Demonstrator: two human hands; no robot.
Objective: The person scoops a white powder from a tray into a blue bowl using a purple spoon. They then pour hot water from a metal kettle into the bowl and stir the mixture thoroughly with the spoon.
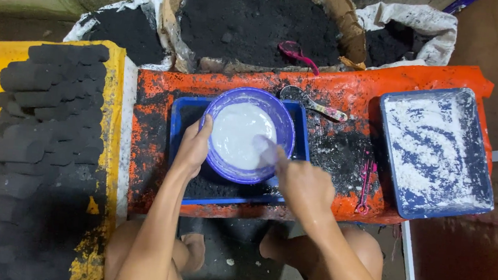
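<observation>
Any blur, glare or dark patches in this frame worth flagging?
Head view: the right hand and the tool it stirs with are motion-blurred over the bowl; the left hand on the rim is sharp. The white mix is bright but keeps some shading. The lower left, past the black logs, falls into deep shadow. The tray of white powder is evenly lit.

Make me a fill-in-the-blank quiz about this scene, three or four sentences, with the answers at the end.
1. The left hand grips the rim of a purple ____ of white liquid.
2. The bowl sits in a ____ tray of black powder.
3. The right hand holds something blurred over the ____ liquid.
4. The tray at far right is dusted with ____ powder.

Missing words: bowl; blue; white; white
</observation>
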